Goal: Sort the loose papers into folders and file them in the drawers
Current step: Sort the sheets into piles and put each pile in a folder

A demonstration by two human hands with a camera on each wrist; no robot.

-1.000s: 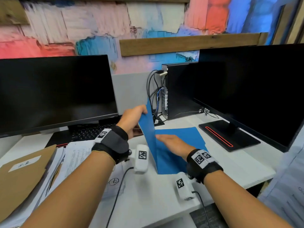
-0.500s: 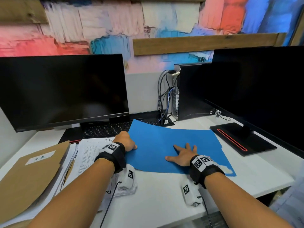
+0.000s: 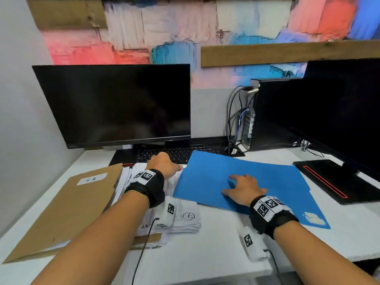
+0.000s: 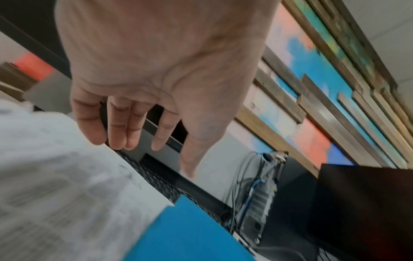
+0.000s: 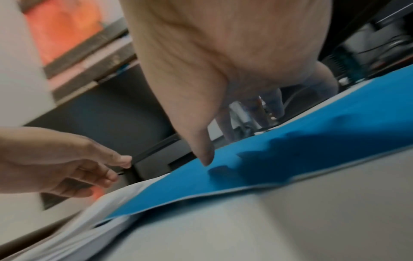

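Note:
A blue folder [image 3: 273, 182] lies opened flat on the white desk [image 3: 216, 254], right of centre. My right hand [image 3: 240, 186] rests on its middle with fingers spread; in the right wrist view the thumb tip meets the blue folder [image 5: 290, 159]. My left hand [image 3: 164, 164] is over the far end of a stack of printed papers [image 3: 185, 217], fingers loose and holding nothing. The left wrist view shows its straight fingers [image 4: 125, 130] above the papers [image 4: 55, 194], beside the blue folder [image 4: 190, 229]. My left hand [image 5: 78, 167] also appears at the left of the right wrist view.
A brown folder [image 3: 67, 208] with a white label lies left of the paper stack. A black keyboard [image 3: 181, 154] and monitor [image 3: 115, 103] stand behind it. A computer tower [image 3: 267, 114], cables and a second monitor's base [image 3: 333, 179] fill the right side.
The blue folder's raised cover has been laid down flat. My left hand let go of it and moved left over the paper stack. My right hand stays on the folder.

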